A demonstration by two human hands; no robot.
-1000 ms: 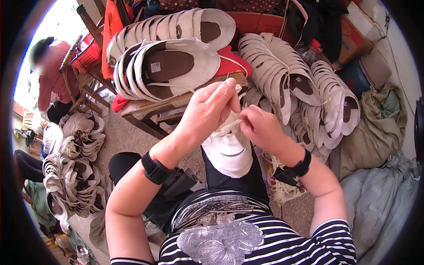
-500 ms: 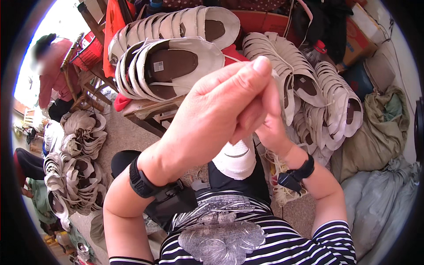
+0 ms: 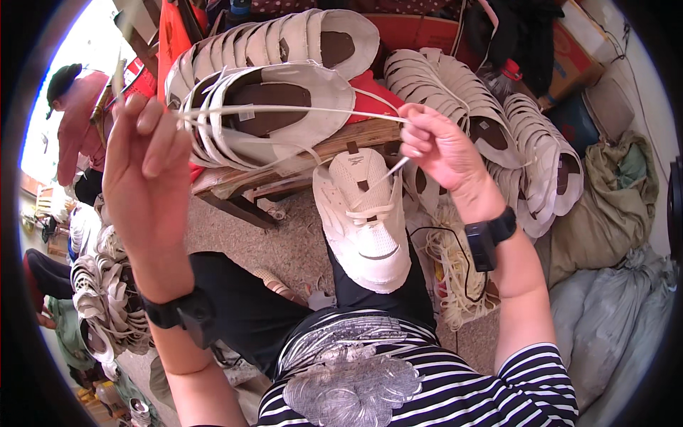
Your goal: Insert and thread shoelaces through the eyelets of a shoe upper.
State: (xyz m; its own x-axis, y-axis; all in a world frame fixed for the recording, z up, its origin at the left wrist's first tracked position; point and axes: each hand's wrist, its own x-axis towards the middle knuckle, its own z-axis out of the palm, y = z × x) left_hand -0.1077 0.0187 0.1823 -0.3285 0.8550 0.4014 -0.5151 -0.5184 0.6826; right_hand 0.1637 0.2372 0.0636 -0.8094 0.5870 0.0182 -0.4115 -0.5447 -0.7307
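Observation:
A cream sneaker (image 3: 365, 220) rests toe toward me on my dark-trousered thigh. A pale shoelace (image 3: 299, 109) threads through its lower eyelets and stretches between my raised hands, above the sneaker. My right hand (image 3: 440, 142) is closed on the lace, and a taut length runs from it down to the sneaker's tongue. Off to the left, my left hand (image 3: 146, 142) has its fingers curled round the lace, slightly smeared by motion. Another slack strand hangs from near my left hand to the sneaker's left side.
Nested shoe uppers (image 3: 284, 43) lie on a wooden bench (image 3: 242, 196) ahead. More stacked uppers (image 3: 548, 156) stand at right, by an olive sack (image 3: 612, 206). Loose laces (image 3: 455, 263) hang beside my right knee. A seated person (image 3: 82, 121) is at far left, near piled uppers (image 3: 107, 292).
My hands, together before, have parted: the left moved far left, the right slightly outward. The lace now stretches between them, and more of the sneaker shows.

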